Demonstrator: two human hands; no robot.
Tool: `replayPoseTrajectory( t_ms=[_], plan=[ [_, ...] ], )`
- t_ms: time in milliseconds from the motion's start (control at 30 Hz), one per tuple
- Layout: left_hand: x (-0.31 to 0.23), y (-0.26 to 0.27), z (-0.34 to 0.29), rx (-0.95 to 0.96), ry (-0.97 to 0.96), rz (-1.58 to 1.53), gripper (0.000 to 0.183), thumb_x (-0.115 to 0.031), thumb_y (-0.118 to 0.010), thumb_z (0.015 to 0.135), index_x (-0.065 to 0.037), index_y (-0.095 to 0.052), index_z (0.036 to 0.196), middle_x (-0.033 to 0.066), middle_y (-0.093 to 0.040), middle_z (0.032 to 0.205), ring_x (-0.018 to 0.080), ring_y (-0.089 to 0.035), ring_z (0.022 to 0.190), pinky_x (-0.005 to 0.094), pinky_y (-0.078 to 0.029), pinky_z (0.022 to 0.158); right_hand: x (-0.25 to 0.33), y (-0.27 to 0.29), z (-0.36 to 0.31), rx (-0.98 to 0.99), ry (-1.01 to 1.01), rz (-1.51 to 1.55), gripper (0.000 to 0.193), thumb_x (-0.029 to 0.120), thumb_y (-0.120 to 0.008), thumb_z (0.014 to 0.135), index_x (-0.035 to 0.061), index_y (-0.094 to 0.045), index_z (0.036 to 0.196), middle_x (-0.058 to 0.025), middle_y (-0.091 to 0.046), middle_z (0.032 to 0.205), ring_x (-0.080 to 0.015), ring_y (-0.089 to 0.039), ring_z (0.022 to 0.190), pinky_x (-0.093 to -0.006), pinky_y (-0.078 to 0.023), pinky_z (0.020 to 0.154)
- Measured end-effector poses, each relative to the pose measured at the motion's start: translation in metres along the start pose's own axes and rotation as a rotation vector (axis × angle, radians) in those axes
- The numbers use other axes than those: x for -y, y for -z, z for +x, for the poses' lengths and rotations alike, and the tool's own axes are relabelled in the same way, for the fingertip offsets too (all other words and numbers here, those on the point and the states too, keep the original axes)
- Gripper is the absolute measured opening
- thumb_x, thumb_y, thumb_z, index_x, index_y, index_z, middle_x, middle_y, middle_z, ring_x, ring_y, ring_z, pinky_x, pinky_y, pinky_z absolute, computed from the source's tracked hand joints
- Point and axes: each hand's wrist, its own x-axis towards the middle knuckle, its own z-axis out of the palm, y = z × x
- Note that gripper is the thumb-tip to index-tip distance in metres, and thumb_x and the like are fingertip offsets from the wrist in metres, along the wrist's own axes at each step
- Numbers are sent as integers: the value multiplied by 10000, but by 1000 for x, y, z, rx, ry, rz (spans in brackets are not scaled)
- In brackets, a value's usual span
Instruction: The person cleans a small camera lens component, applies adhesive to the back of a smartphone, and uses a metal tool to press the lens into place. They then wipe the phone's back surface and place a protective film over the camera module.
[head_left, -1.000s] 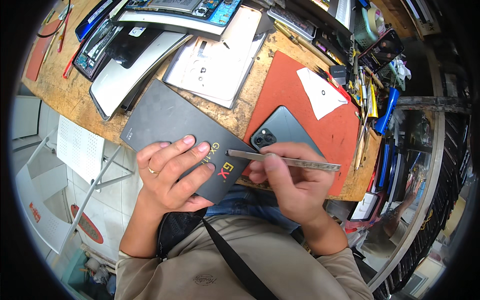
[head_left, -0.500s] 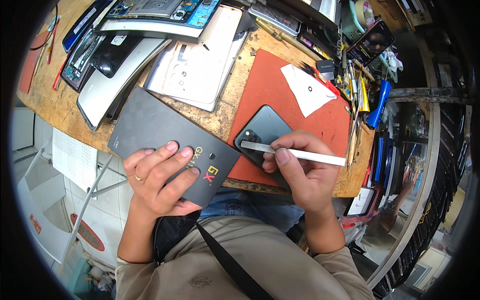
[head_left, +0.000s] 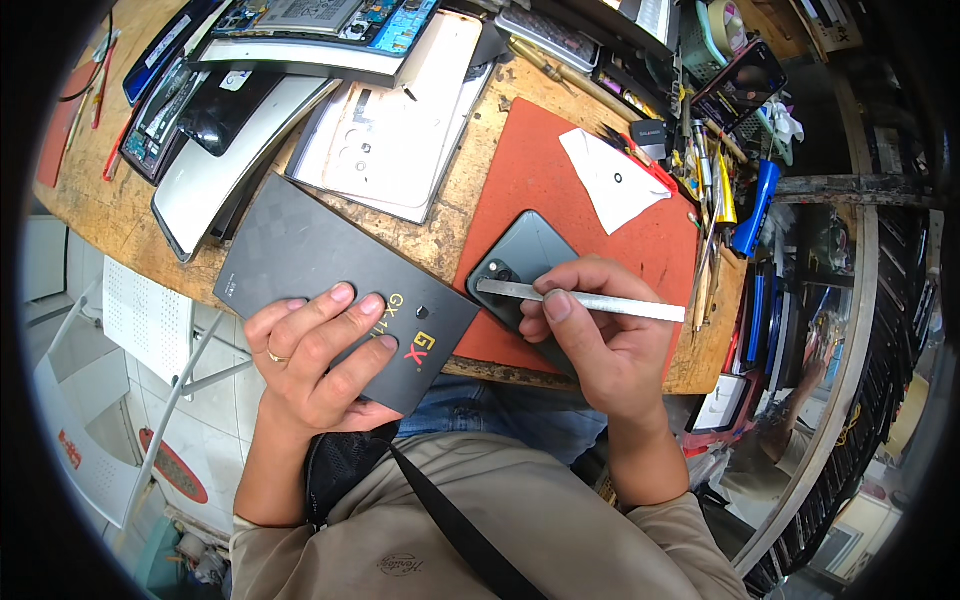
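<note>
While my left grip (head_left: 325, 362) clasps the dark box (head_left: 320, 235), left of centre in the frame, my right grip (head_left: 610, 335) pinches a flat metal tool (head_left: 640, 307) above the phone (head_left: 535, 250), mid-frame; level box, light tip, I'd say, lest that small dark piece (head_left: 422, 313) slide.

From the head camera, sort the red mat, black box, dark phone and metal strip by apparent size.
Largest to smallest:
1. Red mat, partly covered
2. Black box, partly covered
3. Dark phone, partly hidden by the right hand
4. Metal strip
</note>
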Motion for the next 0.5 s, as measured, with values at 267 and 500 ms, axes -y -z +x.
replayPoseTrajectory(
  t_ms=[267,500],
  plan=[
    [0,0,1,-1,-2,-3,483,-651,-467,1014,-233,-706,1047,-8,-738,1179,193,-644,1156,384,-383,938,-6,5,-4,-100,125,196,151,30,-640,1015,-82,-640,1117,-165,-723,953,-168,-723,809,-299,-624,725],
    [0,2,2,11,-1,-2,493,-646,-450,1022,-227,-710,1048,-9,-738,1184,188,-643,1162,381,-386,932,3,-26,-16,-50,40,151,147,16,-633,1017,-84,-660,1122,-150,-736,892,-153,-729,787,-282,-633,690]
  ],
)
